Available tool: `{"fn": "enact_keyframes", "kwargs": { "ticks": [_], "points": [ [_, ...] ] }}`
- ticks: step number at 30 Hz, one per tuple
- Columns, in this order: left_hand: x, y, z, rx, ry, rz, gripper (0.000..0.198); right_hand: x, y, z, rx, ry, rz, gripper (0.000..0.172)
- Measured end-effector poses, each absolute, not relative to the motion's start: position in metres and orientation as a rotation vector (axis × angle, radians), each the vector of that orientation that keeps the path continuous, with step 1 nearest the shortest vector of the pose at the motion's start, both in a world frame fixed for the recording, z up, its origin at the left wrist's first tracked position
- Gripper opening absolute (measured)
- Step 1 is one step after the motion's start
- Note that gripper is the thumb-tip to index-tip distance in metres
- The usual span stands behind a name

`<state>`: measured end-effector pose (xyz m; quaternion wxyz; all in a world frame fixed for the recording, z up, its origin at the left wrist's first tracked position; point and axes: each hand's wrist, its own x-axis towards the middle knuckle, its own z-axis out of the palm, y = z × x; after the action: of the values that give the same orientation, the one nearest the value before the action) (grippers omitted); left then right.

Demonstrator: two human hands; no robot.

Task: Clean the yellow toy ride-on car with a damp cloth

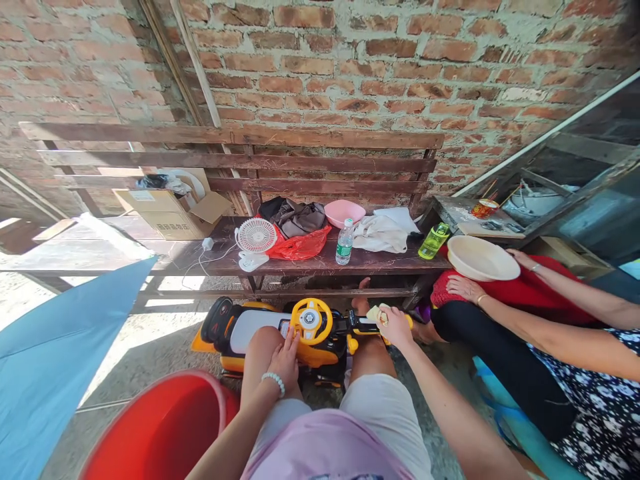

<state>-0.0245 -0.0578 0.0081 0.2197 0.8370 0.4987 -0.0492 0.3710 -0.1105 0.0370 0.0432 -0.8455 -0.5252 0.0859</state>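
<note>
My left hand, a beaded bracelet at its wrist, lies over my knee with fingers stretched out. Its fingertips reach the rim of a yellow steering wheel on a ride-on toy car. Closed around a small pale-yellow piece with a brownish middle, my right hand is above the front of the toy car. This piece looks like a bitten bit of food, but its kind is unclear. Part of it is hidden by my fingers.
A wooden bench along the brick wall bears a box, fan, water bottle, pink basin and green bottle. At right, another person's hands steady a white basin. A red tub and blue umbrella stand left.
</note>
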Motion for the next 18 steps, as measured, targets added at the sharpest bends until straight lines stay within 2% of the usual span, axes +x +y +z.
{"fn": "enact_keyframes", "kwargs": {
  "ticks": [7, 18],
  "points": [
    [-0.024, -0.057, 0.014, 2.306, 1.412, -0.221, 0.095, 0.335, -0.111, 0.032, -2.385, -1.713, 0.31, 0.037],
    [-0.02, -0.046, 0.034, 2.305, 1.396, -0.297, 0.102, 0.341, -0.106, 0.02, -2.363, -1.723, 0.333, 0.045]
  ]
}}
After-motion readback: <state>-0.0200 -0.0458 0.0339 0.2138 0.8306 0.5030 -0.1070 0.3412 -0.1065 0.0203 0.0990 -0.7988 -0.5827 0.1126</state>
